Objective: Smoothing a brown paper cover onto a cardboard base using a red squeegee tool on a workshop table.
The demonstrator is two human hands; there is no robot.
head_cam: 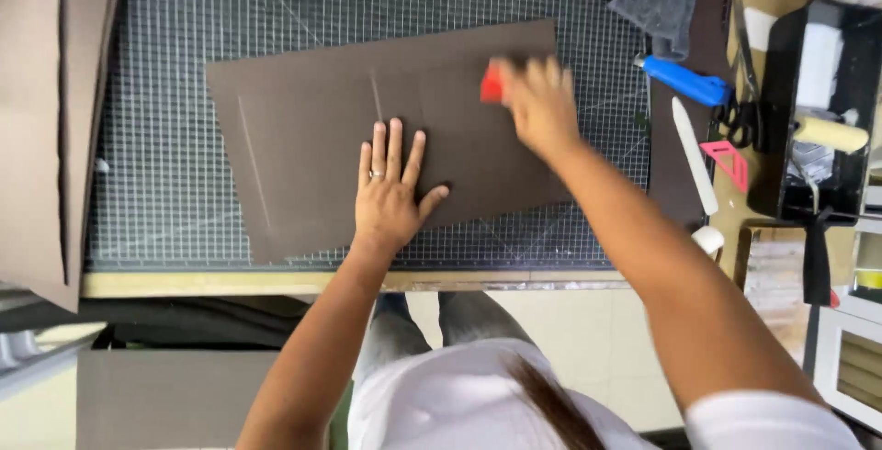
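Smoothing step judged in hand: sheet (312,129) pinned by spread left hand (388,188); red scraper (492,83) pinched in right hand (542,106) at 1 o'clock; steady pressure needed next

A craft workshop: a gridded cutting mat (165,138) covers the bench, with scissors (746,119) and a paint roller (827,133) at right.

Left hand (388,195) lies flat on the brown sheet (312,147); right hand (540,103) grips a red tool (492,84).
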